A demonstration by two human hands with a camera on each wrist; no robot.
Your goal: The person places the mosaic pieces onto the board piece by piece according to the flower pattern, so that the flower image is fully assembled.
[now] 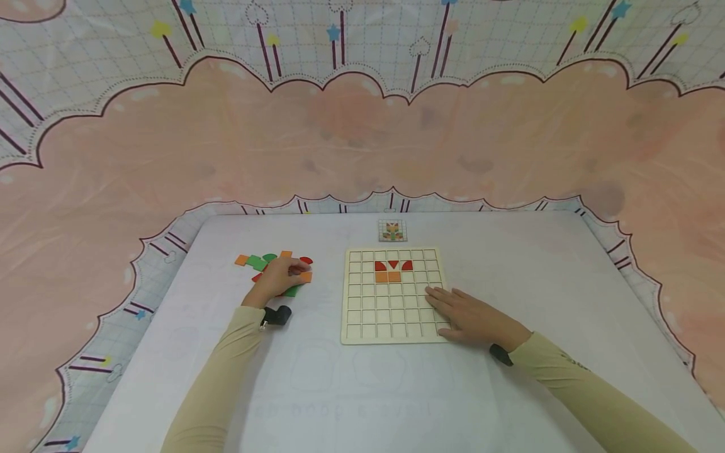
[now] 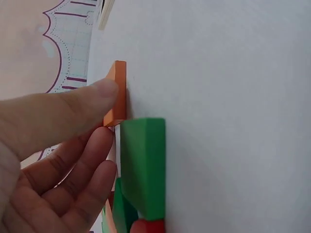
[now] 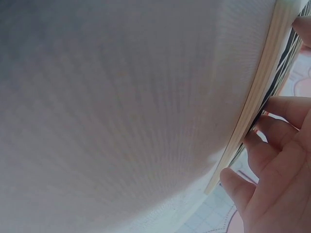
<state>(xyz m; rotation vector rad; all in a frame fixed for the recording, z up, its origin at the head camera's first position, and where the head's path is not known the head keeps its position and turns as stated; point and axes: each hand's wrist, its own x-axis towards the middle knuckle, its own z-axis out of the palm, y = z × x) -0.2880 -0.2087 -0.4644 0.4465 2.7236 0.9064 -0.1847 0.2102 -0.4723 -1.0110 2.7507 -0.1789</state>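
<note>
My left hand (image 1: 281, 275) is over a loose cluster of flat coloured pieces, left of the board. Its thumb lies on an orange square piece (image 2: 120, 92), which it pinches with the fingers behind. A green piece (image 2: 143, 167) sits right beside that square in the left wrist view. My right hand (image 1: 470, 318) rests flat with spread fingers on the right edge of a wooden grid board (image 1: 370, 314). On the board's upper part lie two orange squares (image 1: 381, 277) below a red triangle (image 1: 393, 264) and two red curved pieces (image 1: 406, 266).
A small picture card (image 1: 393, 230) with a coloured pattern lies behind the board. Green pieces (image 1: 256, 262), an orange piece (image 1: 241, 260) and a red piece (image 1: 306, 260) surround my left hand. The white table (image 1: 340, 390) meets a patterned cloth (image 1: 368, 138) at the back.
</note>
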